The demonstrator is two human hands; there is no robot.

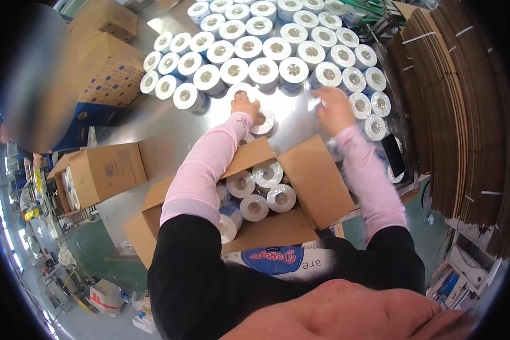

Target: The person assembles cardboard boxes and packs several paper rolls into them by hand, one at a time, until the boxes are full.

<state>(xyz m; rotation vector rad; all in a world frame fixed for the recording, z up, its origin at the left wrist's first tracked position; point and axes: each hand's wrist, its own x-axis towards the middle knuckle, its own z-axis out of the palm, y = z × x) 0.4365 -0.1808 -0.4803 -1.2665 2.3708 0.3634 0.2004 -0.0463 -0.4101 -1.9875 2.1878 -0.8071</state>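
My left hand (247, 106) is closed over wrapped white paper rolls on the metal table. Its fingertips reach the edge of one roll (241, 90), and another roll (262, 123) lies against its right side. Farther right, my right hand (332, 109) is blurred above the table, with a shiny patch beside its fingers that I cannot make out. Directly in front of my body, an open cardboard box (331, 184) holds several rolls (254, 207) on end, their wrapping glossy. Pink sleeves cover both my forearms.
Many upright rolls (247, 47) fill the far side of the metal table (178, 127). A black phone-like slab (393, 154) rests on rolls at the right. Flattened cardboard (445, 113) is stacked beyond. At left stand another carton (110, 173) and a person (37, 79), blurred.
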